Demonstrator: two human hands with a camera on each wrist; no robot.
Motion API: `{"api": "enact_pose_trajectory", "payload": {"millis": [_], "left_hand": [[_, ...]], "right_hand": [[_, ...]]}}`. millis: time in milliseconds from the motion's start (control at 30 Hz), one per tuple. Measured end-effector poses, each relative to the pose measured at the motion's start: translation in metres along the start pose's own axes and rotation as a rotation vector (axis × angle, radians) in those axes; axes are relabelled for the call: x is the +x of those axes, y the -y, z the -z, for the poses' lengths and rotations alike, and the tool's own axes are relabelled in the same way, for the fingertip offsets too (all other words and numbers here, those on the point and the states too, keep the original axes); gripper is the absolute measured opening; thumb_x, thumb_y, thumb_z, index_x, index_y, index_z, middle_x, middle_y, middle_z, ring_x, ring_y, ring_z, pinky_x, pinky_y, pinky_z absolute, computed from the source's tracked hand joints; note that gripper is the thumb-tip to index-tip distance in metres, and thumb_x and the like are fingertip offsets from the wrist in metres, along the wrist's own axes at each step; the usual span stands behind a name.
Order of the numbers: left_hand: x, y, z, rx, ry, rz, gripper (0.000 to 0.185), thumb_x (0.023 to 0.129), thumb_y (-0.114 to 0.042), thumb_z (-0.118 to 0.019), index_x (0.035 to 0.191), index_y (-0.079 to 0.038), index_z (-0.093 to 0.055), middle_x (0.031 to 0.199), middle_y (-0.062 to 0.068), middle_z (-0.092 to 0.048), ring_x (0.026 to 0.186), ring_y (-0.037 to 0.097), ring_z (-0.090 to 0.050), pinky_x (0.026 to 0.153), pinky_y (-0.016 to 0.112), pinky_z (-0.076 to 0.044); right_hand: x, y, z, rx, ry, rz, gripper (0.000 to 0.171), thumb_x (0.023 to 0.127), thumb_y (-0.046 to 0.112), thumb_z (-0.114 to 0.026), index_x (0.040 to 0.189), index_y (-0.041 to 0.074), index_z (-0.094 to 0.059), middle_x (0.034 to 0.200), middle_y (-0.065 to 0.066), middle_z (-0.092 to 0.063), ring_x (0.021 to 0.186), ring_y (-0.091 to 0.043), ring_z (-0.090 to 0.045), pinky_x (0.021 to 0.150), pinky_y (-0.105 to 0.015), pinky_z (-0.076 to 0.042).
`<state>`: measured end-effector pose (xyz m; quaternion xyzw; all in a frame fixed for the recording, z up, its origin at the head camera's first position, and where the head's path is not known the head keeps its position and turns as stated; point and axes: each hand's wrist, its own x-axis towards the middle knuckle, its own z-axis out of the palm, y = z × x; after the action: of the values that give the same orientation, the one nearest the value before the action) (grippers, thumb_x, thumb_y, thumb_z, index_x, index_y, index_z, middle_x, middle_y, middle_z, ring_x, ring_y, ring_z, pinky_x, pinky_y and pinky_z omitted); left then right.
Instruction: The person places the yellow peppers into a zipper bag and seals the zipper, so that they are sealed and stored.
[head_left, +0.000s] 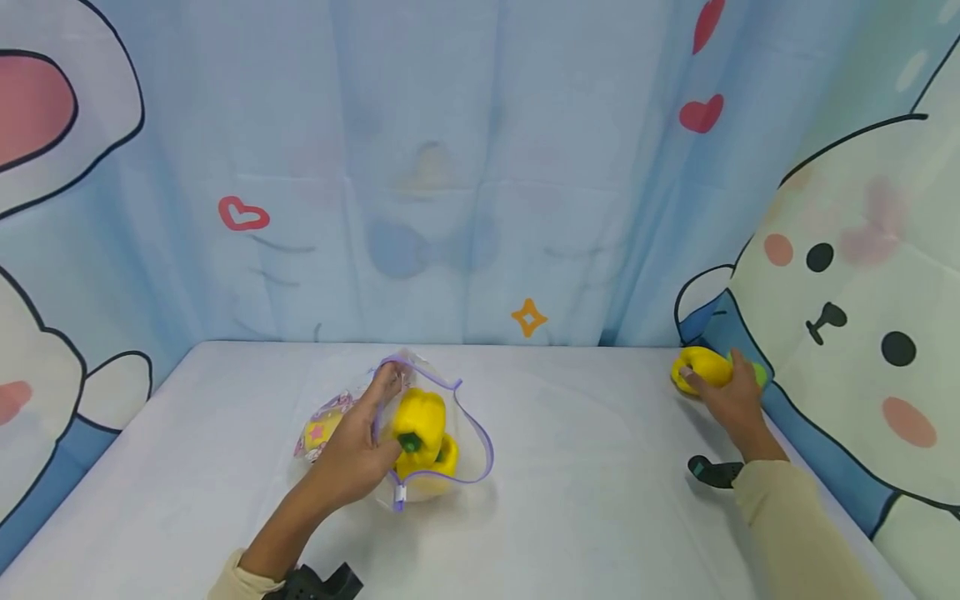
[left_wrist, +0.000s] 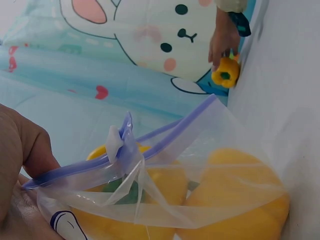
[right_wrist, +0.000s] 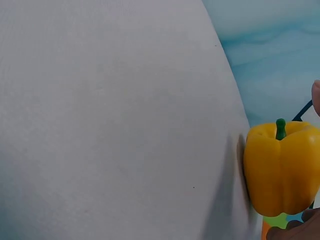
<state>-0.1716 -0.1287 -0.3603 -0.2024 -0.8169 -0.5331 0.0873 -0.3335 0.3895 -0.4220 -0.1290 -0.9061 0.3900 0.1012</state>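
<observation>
A clear zip bag (head_left: 450,442) with a purple rim lies on the white table (head_left: 585,500), holding two yellow bell peppers (head_left: 422,421). My left hand (head_left: 360,446) grips the bag's rim and holds its mouth up; the left wrist view shows the rim (left_wrist: 125,150) pinched by my fingers (left_wrist: 25,150) with the peppers (left_wrist: 235,195) inside. At the far right my right hand (head_left: 731,392) curls around another yellow pepper (head_left: 697,368) against the backdrop. That pepper (right_wrist: 281,167) shows its green stem in the right wrist view, and it appears as a small pepper (left_wrist: 226,71) in the left wrist view.
A green object (head_left: 759,373) lies behind the right-hand pepper. A small colourful packet (head_left: 322,429) sits left of the bag. A cartoon-printed blue curtain (head_left: 480,167) walls the table at the back and sides.
</observation>
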Motion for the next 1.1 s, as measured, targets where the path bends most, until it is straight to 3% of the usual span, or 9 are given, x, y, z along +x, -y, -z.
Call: {"api": "enact_pose_trajectory", "payload": {"millis": [133,267,400,500,633,733,800,867,1100], "left_hand": [[0.000,-0.001,0.002,0.011,-0.004,-0.004,0.090,0.079,0.011,-0.051,0.156,-0.008,-0.010,0.157,0.007,-0.026,0.144,0.023,-0.022,0.110,0.030,-0.028],[0.001,-0.003,0.003,0.006,-0.001,0.004,0.089,0.079,0.011,-0.051,0.157,-0.009,-0.011,0.157,0.008,-0.027,0.144,0.024,-0.021,0.089,0.017,-0.046],[0.001,-0.003,0.003,0.004,0.000,0.006,0.089,0.080,0.010,-0.051,0.156,-0.009,-0.011,0.157,0.007,-0.027,0.145,0.022,-0.020,0.106,0.019,-0.032],[0.001,-0.003,0.002,-0.011,-0.001,0.008,0.089,0.080,0.011,-0.051,0.156,-0.008,-0.010,0.157,0.006,-0.026,0.145,0.021,-0.020,0.099,0.017,-0.040],[0.001,-0.003,0.001,-0.030,0.002,0.010,0.089,0.080,0.012,-0.050,0.156,-0.008,-0.010,0.157,0.008,-0.026,0.144,0.022,-0.021,0.053,0.018,-0.044],[0.001,-0.003,0.000,-0.020,0.005,0.007,0.089,0.080,0.012,-0.051,0.156,-0.008,-0.010,0.157,0.007,-0.026,0.144,0.022,-0.023,0.082,0.017,-0.051],[0.001,-0.003,0.000,-0.010,0.006,0.002,0.089,0.080,0.011,-0.051,0.156,-0.007,-0.010,0.157,0.006,-0.026,0.143,0.021,-0.023,0.105,0.024,-0.036],[0.001,-0.002,0.000,-0.003,0.004,-0.003,0.089,0.080,0.011,-0.051,0.156,-0.007,-0.010,0.157,0.005,-0.026,0.143,0.020,-0.023,0.111,0.031,-0.020],[0.000,0.000,0.000,0.005,-0.002,-0.001,0.089,0.080,0.012,-0.051,0.156,-0.007,-0.010,0.157,0.005,-0.025,0.143,0.020,-0.023,0.111,0.028,-0.018]], "right_hand": [[0.007,-0.004,-0.006,-0.017,0.021,-0.010,0.106,0.090,0.054,-0.058,0.153,0.003,0.010,0.152,-0.035,0.002,0.132,-0.057,-0.012,0.105,-0.070,-0.020],[0.010,-0.008,-0.009,-0.035,0.033,-0.004,0.107,0.090,0.053,-0.058,0.153,0.004,0.014,0.149,-0.038,0.001,0.126,-0.058,-0.015,0.104,-0.070,-0.023],[0.011,-0.005,-0.004,-0.054,0.018,-0.013,0.104,0.092,0.055,-0.053,0.152,0.002,0.014,0.148,-0.039,0.001,0.127,-0.058,-0.015,0.104,-0.071,-0.022],[0.012,-0.002,0.000,-0.055,0.005,-0.037,0.104,0.092,0.057,-0.051,0.152,0.002,0.012,0.151,-0.038,0.001,0.130,-0.058,-0.013,0.104,-0.071,-0.021],[0.011,-0.001,0.004,-0.028,0.006,-0.052,0.101,0.093,0.054,-0.052,0.153,0.002,0.011,0.154,-0.034,0.002,0.135,-0.056,-0.011,0.106,-0.069,-0.018],[0.010,-0.002,0.005,-0.011,0.012,-0.054,0.096,0.094,0.051,-0.051,0.153,-0.001,0.004,0.155,-0.033,-0.002,0.136,-0.054,-0.013,0.108,-0.067,-0.018],[0.011,-0.003,0.004,-0.016,0.018,-0.061,0.093,0.095,0.052,-0.050,0.154,-0.001,-0.002,0.155,-0.032,-0.006,0.136,-0.053,-0.016,0.108,-0.065,-0.020],[0.012,-0.004,0.002,-0.016,0.022,-0.071,0.091,0.094,0.053,-0.050,0.154,0.000,-0.007,0.155,-0.032,-0.010,0.135,-0.053,-0.018,0.108,-0.064,-0.022],[0.017,-0.007,-0.002,-0.017,0.033,-0.067,0.092,0.093,0.057,-0.049,0.155,0.001,-0.010,0.156,-0.031,-0.010,0.135,-0.053,-0.020,0.107,-0.063,-0.026]]}}
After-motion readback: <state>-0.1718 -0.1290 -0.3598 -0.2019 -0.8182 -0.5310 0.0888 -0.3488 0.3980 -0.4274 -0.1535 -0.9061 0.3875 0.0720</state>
